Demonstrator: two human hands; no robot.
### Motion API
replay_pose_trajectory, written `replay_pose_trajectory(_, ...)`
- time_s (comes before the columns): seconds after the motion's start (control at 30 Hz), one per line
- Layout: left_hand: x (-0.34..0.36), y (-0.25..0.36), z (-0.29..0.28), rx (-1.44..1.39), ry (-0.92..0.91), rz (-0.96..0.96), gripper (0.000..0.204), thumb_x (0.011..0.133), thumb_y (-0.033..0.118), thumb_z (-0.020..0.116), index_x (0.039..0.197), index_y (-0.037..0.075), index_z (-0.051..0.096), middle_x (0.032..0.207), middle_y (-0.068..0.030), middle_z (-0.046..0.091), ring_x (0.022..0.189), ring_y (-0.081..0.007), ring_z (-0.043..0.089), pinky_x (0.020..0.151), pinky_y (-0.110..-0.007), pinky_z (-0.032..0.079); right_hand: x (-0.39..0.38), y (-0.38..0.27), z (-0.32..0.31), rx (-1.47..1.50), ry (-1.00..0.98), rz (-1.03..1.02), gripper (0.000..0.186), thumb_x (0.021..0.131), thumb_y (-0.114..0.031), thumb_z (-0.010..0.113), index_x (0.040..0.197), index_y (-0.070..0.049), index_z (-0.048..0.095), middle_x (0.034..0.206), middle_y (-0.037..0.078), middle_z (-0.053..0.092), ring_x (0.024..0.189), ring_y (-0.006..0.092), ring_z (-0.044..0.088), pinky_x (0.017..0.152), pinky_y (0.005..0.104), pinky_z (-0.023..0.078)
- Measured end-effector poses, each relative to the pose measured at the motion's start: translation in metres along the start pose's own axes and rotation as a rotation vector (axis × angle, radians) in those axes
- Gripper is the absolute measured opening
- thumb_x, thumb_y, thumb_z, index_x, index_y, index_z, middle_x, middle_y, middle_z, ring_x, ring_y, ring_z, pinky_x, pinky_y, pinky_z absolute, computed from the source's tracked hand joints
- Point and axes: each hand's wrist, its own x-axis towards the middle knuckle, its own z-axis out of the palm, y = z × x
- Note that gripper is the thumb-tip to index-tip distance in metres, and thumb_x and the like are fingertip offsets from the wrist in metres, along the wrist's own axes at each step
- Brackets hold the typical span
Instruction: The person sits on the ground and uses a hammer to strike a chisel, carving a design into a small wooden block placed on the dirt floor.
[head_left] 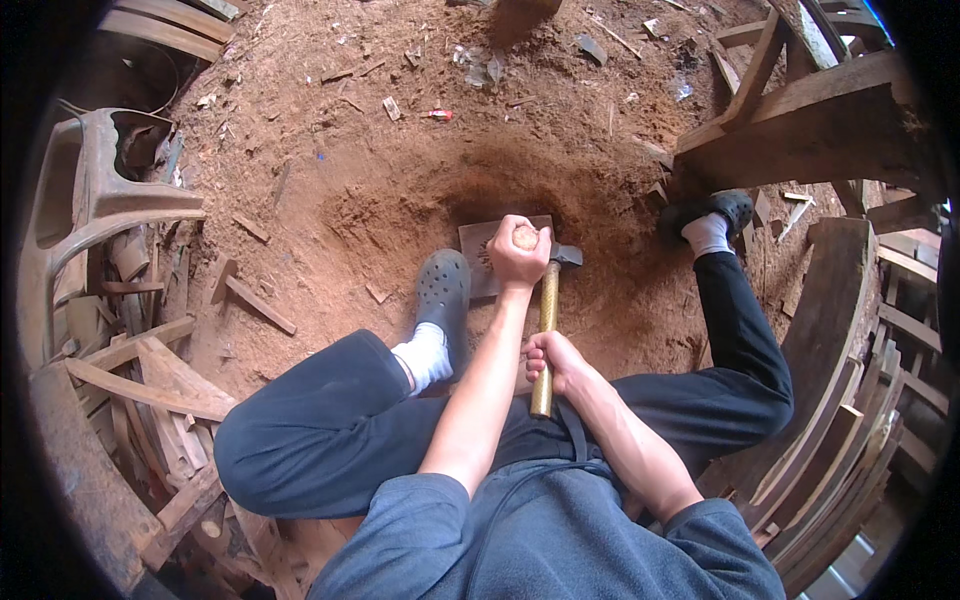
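Observation:
My left hand (518, 262) is closed round an upright piece whose round, pale wooden end (525, 237) shows on top of the fist. What lies below that end is hidden by the fingers. Beneath the fist, a flat squarish wooden board (474, 238) with dark marks rests on the ground by my left clog (443, 288). My right hand (556, 362) grips a hammer by the lower part of its yellowish handle (549, 300). The grey hammer head (566, 255) is just right of my left fist; whether they touch I cannot tell.
Sawdust and wood scraps cover the ground (330, 190). On the left stand a dusty plastic chair (130, 205) and a heap of wood offcuts (150, 400). Thick timber (800, 145) juts in at the upper right, and curved boards (815, 340) are stacked beside my right leg.

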Motion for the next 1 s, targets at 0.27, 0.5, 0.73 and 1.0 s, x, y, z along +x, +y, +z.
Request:
replay_pose_trajectory(0.27, 0.025, -0.001, -0.015, -0.084, -0.202, -0.02, 0.011, 0.059, 0.007, 0.06, 0.068, 0.003, 0.055, 0.06, -0.0057, 0.057, 0.057, -0.0147, 0.058, 0.056, -0.028, 0.047, 0.003, -0.002, 0.003, -0.003, 0.016, 0.034, 0.02, 0.075, -0.002, 0.051, 0.063, -0.013, 0.039, 0.05, -0.004, 0.037, 0.038, 0.0092, 0.034, 0.043, 0.0286, 0.037)
replay_pose_trajectory(0.5, 0.043, -0.007, -0.022, -0.128, -0.322, -0.085, 0.011, 0.059, 0.008, 0.062, 0.068, 0.003, 0.057, 0.061, -0.0038, 0.057, 0.059, -0.0128, 0.057, 0.057, -0.027, 0.046, 0.0, -0.003, 0.005, -0.004, 0.018, 0.011, 0.02, 0.074, 0.0, 0.052, 0.065, -0.012, 0.038, 0.051, -0.003, 0.038, 0.039, 0.0095, 0.036, 0.042, 0.0284, 0.037)
replay_pose_trajectory(0.73, 0.031, -0.005, -0.007, -0.052, -0.135, -0.044, 0.01, 0.06, 0.008, 0.06, 0.067, 0.004, 0.054, 0.06, -0.0093, 0.056, 0.055, -0.0209, 0.059, 0.054, -0.03, 0.048, 0.002, -0.005, 0.003, 0.0, 0.01, -0.015, 0.015, 0.075, -0.001, 0.052, 0.067, -0.01, 0.042, 0.051, -0.003, 0.037, 0.039, 0.0098, 0.036, 0.042, 0.0292, 0.037)
replay_pose_trajectory(1.0, 0.0, -0.004, 0.01, 0.075, 0.09, 0.092, 0.013, 0.066, 0.008, 0.063, 0.075, 0.006, 0.053, 0.065, -0.0112, 0.056, 0.06, -0.0316, 0.059, 0.058, -0.039, 0.049, 0.01, -0.003, -0.001, 0.021, -0.041, 0.006, 0.011, 0.076, -0.005, 0.045, 0.066, -0.009, 0.044, 0.051, -0.003, 0.036, 0.04, 0.0098, 0.033, 0.044, 0.0286, 0.036)
